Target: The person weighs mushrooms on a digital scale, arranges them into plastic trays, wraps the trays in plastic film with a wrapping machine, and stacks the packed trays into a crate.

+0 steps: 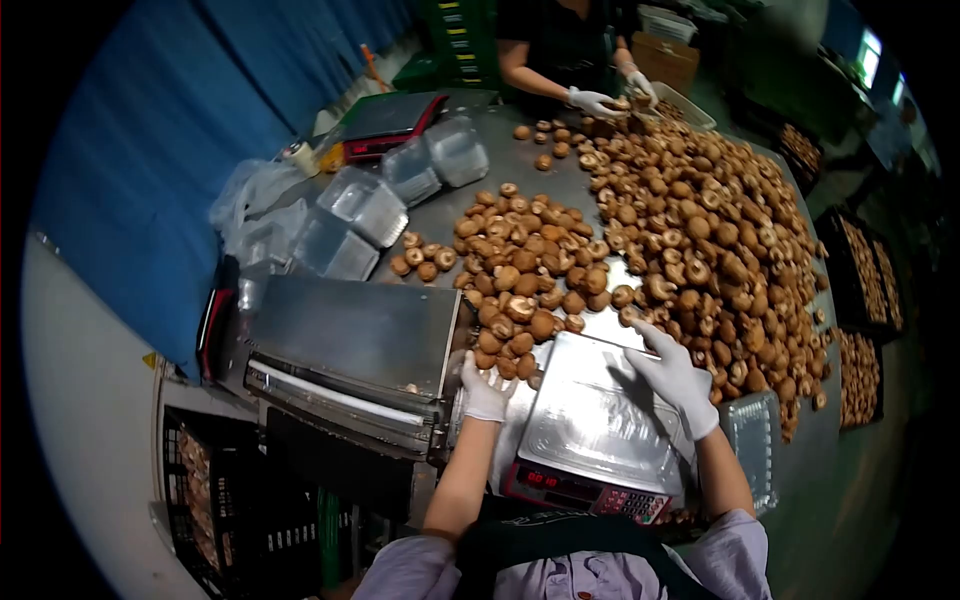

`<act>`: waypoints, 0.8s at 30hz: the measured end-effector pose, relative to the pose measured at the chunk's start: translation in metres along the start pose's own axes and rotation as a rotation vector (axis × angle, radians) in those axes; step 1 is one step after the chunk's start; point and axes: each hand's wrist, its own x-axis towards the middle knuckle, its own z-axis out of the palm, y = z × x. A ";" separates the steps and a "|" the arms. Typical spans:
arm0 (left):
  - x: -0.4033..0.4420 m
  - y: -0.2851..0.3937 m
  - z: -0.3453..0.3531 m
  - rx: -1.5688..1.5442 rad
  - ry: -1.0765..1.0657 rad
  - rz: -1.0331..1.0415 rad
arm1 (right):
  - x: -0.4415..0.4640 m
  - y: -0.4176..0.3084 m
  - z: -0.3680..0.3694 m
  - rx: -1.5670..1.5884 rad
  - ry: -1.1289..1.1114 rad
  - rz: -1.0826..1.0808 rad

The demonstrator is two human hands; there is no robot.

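My left hand, in a white glove, is at the near edge of a smaller heap of brown mushrooms. Its fingers are apart and touch or nearly touch the closest caps. My right hand, also gloved, reaches over the right side of a digital scale with fingers stretched toward the large mushroom pile. Its fingertips are close to a few mushrooms, and I see nothing held in it. The scale has a shiny top and a lit red display.
Clear plastic boxes lie at the left, by a metal wrapping machine. Another clear box is right of the scale. A second scale stands farther back. Across the table a co-worker's gloved hands handle mushrooms. Crates stand at the right.
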 end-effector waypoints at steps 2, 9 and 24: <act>0.010 -0.002 -0.002 -0.090 -0.131 -0.060 | 0.055 -0.008 0.027 0.062 -0.172 -0.003; 0.002 0.003 0.022 -0.203 -0.385 -0.128 | 0.163 -0.013 0.133 -0.016 -0.426 0.242; 0.014 0.000 0.030 -0.024 -0.515 0.043 | 0.153 -0.039 0.149 -0.259 -0.471 0.050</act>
